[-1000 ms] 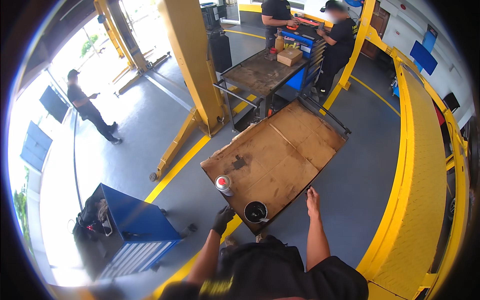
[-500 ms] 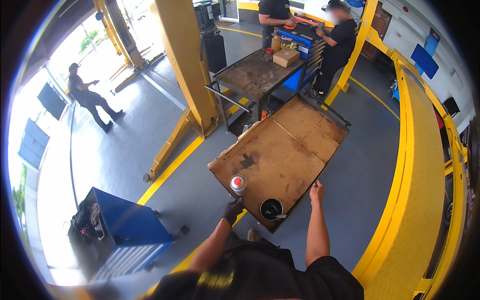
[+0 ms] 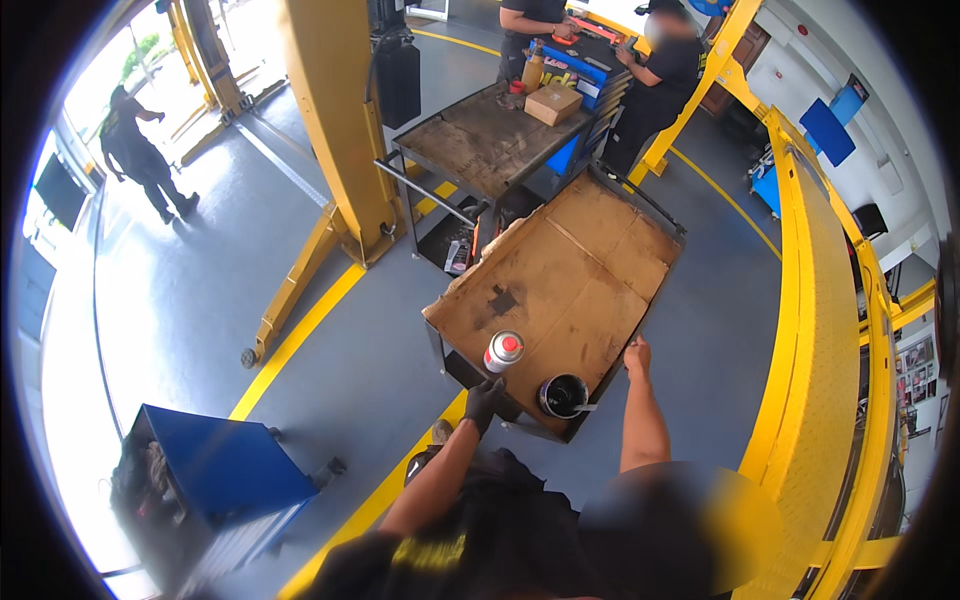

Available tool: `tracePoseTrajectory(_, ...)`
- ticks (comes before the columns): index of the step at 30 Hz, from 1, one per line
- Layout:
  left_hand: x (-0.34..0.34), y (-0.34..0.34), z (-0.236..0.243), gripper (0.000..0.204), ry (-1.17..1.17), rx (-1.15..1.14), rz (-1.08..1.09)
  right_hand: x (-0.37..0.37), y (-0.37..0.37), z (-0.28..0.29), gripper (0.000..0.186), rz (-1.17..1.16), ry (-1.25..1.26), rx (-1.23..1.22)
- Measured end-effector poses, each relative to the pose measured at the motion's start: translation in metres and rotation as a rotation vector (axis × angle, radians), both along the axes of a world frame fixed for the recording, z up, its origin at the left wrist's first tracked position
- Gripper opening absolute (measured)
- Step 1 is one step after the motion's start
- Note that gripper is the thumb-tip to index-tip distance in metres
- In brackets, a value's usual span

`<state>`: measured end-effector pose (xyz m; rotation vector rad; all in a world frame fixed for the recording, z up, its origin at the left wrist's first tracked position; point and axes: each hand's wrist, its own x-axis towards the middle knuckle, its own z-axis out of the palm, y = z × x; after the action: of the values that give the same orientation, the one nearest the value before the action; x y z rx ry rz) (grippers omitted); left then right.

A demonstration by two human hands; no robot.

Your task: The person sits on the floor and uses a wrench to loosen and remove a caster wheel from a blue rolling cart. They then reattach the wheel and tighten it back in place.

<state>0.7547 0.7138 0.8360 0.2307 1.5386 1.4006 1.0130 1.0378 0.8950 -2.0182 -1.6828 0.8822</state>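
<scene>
A cart topped with stained brown cardboard [image 3: 570, 290] stands in front of me. On its near left side is a spray can [image 3: 504, 350] with a red cap, and beside my hands a round container of dark substance [image 3: 560, 394] with a light tool in it. My left hand [image 3: 484, 398], in a dark glove, is closed on the cart's left edge just below the can. My right hand [image 3: 636, 355], bare, is closed on the right edge, right of the container.
A second metal cart [image 3: 445, 150] with a cardboard box [image 3: 550, 102] adjoins mine. Two co-workers [image 3: 655, 80] work at a blue tool chest behind it; another person [image 3: 145, 160] is at left. Yellow lift column [image 3: 325, 120], yellow ramp [image 3: 800, 380] at right, blue cabinet [image 3: 215, 470] lower left.
The cart and both my hands have moved right in view, its far end now higher and closer to the second cart. The person at left has shifted left and farther back.
</scene>
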Motion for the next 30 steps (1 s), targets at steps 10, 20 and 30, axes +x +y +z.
tracePoseTrajectory(10,-0.007,0.069,0.045,0.039,0.055,-0.055,-0.042,0.02,0.097,-0.051,0.047,0.038,-0.031,-0.074)
tracePoseTrajectory(20,0.001,0.161,0.042,0.037,0.037,-0.155,0.126,-0.044,0.156,0.029,0.044,0.142,-0.243,-0.049)
tracePoseTrajectory(30,0.061,0.09,0.044,0.057,0.565,-0.292,0.127,0.025,0.161,-0.023,0.019,0.294,0.136,-0.201)
